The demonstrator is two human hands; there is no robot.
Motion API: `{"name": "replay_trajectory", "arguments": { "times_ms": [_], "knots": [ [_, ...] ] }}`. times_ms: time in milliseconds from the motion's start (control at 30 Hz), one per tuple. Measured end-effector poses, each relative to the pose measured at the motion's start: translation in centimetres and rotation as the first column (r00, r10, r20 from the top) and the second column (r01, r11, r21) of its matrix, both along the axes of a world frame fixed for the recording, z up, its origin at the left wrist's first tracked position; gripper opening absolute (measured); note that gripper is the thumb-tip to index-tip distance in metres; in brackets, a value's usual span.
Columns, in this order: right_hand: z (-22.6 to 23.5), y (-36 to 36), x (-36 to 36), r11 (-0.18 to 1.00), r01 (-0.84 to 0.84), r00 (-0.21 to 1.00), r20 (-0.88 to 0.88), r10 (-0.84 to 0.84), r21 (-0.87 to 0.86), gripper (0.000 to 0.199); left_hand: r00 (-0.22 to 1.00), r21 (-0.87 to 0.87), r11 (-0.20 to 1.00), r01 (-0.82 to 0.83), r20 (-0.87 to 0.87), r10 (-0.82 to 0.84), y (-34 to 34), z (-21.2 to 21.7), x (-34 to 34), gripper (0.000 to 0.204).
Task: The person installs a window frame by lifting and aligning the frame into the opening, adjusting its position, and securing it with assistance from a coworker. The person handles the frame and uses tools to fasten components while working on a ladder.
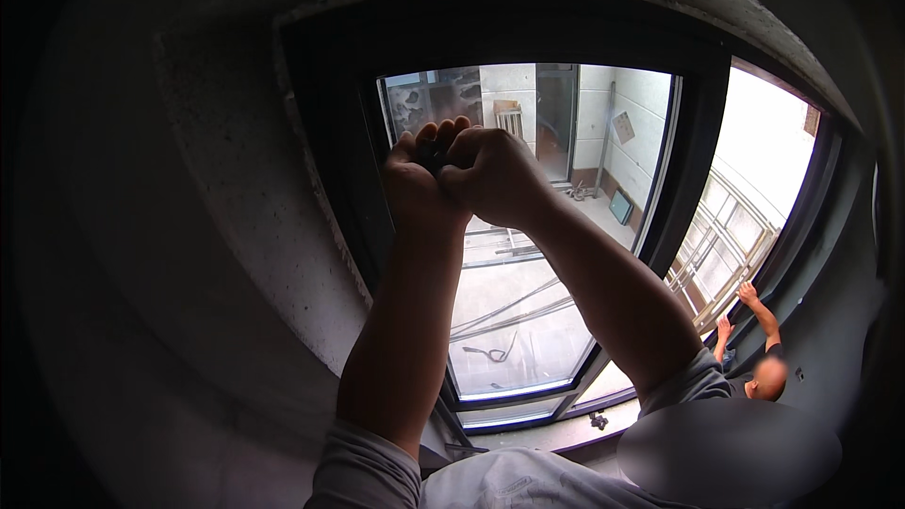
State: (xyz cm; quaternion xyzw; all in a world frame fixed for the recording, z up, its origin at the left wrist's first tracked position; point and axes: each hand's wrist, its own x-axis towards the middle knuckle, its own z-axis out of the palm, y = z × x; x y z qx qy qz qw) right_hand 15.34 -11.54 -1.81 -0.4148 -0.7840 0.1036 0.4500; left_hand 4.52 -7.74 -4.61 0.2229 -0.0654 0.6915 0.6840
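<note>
Both my arms reach up in front of a dark-framed window (702, 179). My left hand (412, 190) is cupped palm up, its fingers curled around something small and dark that shadow keeps me from naming. Against that palm rests my right hand (495, 174), closed, with thumb and fingers drawn together over the cupped hand. Whatever the right fingers hold is hidden. Behind the hands is the glass pane (528, 320) of the window, and the hands appear apart from the frame.
A co-worker (768, 377) at the right raises both hands near the other window section. Small dark pieces (599, 420) lie on the sill. A rough concrete reveal (255, 160) borders the left side. Beyond the glass are metal frames (721, 236) and loose cables (514, 320).
</note>
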Motion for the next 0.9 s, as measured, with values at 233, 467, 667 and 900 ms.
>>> {"name": "replay_trajectory", "arguments": {
  "times_ms": [233,467,667,900],
  "knots": [
    [0.0,0.3,0.2,0.991,-0.121,0.993,0.007,0.12,0.057,0.02,1.0,0.154,0.988,0.003,0.003,-0.004,0.8,-1.5,-0.9,0.034],
    [-0.7,2.2,0.2,0.98,-0.132,0.991,-0.032,0.128,-0.151,0.021,0.996,-0.067,0.995,-0.074,0.04,0.077,-2.2,0.0,0.8,0.033],
    [-1.2,0.6,-1.1,0.963,0.172,0.985,-0.055,-0.164,0.207,0.019,0.963,-0.066,0.969,-0.24,-0.142,0.229,-0.7,-1.7,0.7,0.031],
    [-1.6,3.1,-0.7,0.718,0.089,0.972,0.096,-0.213,0.691,0.012,0.93,-0.051,0.96,-0.275,-0.267,0.253,0.4,-1.7,-1.2,0.025]
  ]
}}
